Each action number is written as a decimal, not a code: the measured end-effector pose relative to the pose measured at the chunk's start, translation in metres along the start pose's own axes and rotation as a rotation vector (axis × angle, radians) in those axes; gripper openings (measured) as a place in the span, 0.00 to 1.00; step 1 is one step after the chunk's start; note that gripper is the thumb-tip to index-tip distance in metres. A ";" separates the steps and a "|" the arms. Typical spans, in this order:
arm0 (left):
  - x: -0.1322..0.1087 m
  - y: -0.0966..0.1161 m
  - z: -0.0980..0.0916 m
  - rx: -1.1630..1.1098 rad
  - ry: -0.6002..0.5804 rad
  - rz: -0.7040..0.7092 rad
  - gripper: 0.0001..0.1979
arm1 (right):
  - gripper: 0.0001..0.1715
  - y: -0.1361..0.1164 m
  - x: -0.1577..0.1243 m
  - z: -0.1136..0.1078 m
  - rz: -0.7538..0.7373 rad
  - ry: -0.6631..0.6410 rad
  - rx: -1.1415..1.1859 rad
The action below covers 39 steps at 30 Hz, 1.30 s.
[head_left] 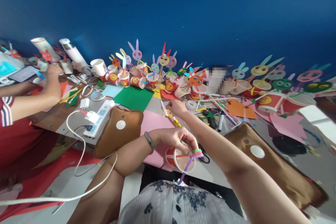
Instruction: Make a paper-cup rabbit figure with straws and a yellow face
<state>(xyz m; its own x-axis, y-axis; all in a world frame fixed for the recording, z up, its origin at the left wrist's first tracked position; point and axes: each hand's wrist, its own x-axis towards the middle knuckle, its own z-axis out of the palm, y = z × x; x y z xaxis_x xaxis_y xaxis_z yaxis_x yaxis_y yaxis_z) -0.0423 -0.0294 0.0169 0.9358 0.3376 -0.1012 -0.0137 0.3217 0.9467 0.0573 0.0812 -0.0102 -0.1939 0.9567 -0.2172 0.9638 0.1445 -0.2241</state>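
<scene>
My left hand, with a bangle at its wrist, closes its fingers at the rim of a red and white paper cup. The cup is tilted at the near table edge, its mouth towards me. By these fingertips are folded red and green strips and a purple strip that hangs down across the cup's mouth. Farther off, my right hand has its fingers curled just above the table. Close to its fingertips is a white pen-like stick; whether they hold anything is hidden. A yellow marker lies below that hand.
Several paper cups with bunny-faced figures line the blue wall. Brown cushion-like bags lie left and right. A power strip has a white cable running over my left forearm. A co-worker's hand is at the left.
</scene>
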 end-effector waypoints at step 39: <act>0.001 -0.001 -0.002 -0.037 0.000 0.019 0.10 | 0.15 -0.006 0.003 0.001 -0.040 0.061 0.050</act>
<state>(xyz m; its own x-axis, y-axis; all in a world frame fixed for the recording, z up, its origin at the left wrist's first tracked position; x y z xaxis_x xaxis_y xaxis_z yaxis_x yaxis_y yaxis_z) -0.0420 -0.0271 0.0152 0.9353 0.3439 -0.0831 -0.0447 0.3480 0.9364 0.0509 0.0833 -0.0110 -0.2196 0.9641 -0.1496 0.9447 0.1718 -0.2792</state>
